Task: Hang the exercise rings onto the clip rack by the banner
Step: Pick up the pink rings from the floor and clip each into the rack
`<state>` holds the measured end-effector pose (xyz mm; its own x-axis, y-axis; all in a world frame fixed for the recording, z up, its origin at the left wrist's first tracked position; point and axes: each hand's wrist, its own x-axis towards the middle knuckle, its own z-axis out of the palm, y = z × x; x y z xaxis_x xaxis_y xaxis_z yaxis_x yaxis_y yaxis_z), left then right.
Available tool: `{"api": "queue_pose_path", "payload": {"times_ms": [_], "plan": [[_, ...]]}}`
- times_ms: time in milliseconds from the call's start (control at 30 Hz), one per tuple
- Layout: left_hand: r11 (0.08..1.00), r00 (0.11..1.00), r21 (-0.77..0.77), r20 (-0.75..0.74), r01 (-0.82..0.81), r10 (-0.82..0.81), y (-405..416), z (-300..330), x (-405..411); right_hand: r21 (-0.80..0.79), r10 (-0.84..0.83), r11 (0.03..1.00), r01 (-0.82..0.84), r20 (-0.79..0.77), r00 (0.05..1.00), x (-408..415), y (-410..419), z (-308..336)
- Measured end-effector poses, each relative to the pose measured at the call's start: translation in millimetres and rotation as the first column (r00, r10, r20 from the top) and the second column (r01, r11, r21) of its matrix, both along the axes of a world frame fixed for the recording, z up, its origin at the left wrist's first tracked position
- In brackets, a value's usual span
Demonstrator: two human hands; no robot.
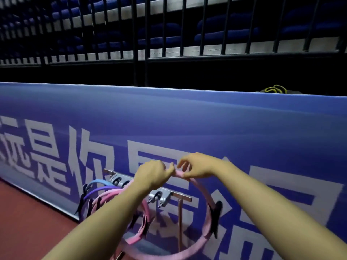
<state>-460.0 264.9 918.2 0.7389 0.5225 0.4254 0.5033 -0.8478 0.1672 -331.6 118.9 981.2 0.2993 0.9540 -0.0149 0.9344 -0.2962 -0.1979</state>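
Both my hands meet at the top of a pink exercise ring [207,220], held upright in front of the blue banner [187,119]. My left hand [153,174] has its fingers curled over the top of the ring, thumb tip pointing toward the other hand. My right hand [197,165] pinches the ring's top edge between thumb and bent fingertips, just beside the left one. The ring hangs down from my grip, its black padded handle [216,215] showing on the right side and its lower arc near the bottom of the view. Right behind my left wrist runs the metal clip rack [165,197], a bar with silver clips on a thin upright post. More rings [105,191], light blue, purple and pink, hang bunched at the rack's left end, partly hidden by my left forearm. Below lies a reddish floor [28,212]; above the banner stand dark railings [169,34] and blue seats.
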Motion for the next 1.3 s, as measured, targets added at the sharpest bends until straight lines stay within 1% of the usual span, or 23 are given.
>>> {"api": "queue_pose_path", "payload": {"times_ms": [33, 100, 300, 367, 433, 467, 533, 567, 700, 833, 967, 1133, 1300], "plan": [[1.0, 0.999, 0.023, -0.036, -0.009, 0.01, 6.3, -4.9, -12.1, -0.027, 0.013, 1.0, -0.011, 0.058, 0.998, -16.6, 15.1, -8.4], [0.999, 0.995, 0.03, -0.085, -0.045, 0.047, 22.4, -16.4, -36.1, -0.057, 0.039, 0.998, -0.032, 0.116, 0.992, -45.8, 39.8, -23.1], [0.992, 0.988, -0.091, -0.136, -0.087, 0.074, 68.8, -47.2, -91.0, -0.065, 0.096, 0.994, -0.088, 0.14, 0.985, -95.3, 97.1, -57.8], [0.982, 0.995, -0.183, -0.103, -0.035, 0.016, 83.9, -57.9, -101.0, -0.065, 0.09, 0.994, -0.083, 0.108, 0.99, -97.5, 109.9, -68.0], [0.944, 0.995, -0.323, -0.048, 0.072, -0.092, 98.3, -68.7, -109.1, -0.096, 0.083, 0.993, -0.073, 0.105, 0.991, -96.2, 119.1, -79.7], [0.923, 0.987, -0.361, -0.043, 0.131, -0.157, 106.0, -75.3, -111.6, -0.115, 0.08, 0.991, -0.068, 0.105, 0.991, -93.1, 123.3, -87.5], [0.904, 0.964, -0.375, -0.082, 0.205, -0.253, 120.7, -89.4, -113.7, -0.143, 0.054, 0.989, -0.041, 0.09, 0.995, -84.3, 131.2, -105.2], [0.903, 0.956, -0.369, -0.105, 0.219, -0.274, 127.7, -97.2, -112.9, -0.151, 0.036, 0.988, -0.024, 0.076, 0.996, -79.0, 134.9, -113.9], [0.91, 0.944, -0.338, -0.134, 0.242, -0.301, 149.9, -121.5, -98.1, -0.165, -0.023, 0.986, 0.029, 0.039, 0.999, -59.0, 156.4, -146.3], [0.921, 0.924, -0.301, -0.214, 0.246, -0.316, 170.6, -131.0, -68.2, -0.186, -0.005, 0.983, 0.007, 0.01, 1.0, -33.0, 182.7, -174.1], [0.923, 0.898, -0.323, -0.308, 0.211, -0.314, 201.5, -147.8, -27.3, -0.207, -0.027, 0.978, 0.013, -0.065, 0.998, 0.7, 208.6, -201.4], [0.912, 0.833, -0.358, -0.426, 0.201, -0.351, 236.4, -167.7, 16.9, -0.215, -0.056, 0.976, 0.025, -0.142, 0.988, 33.0, 233.8, -235.2], [0.904, 0.784, -0.379, -0.493, 0.197, -0.378, 254.1, -192.9, 50.2, -0.24, -0.159, 0.966, 0.1, -0.24, 0.958, 56.9, 252.2, -275.0]]}}
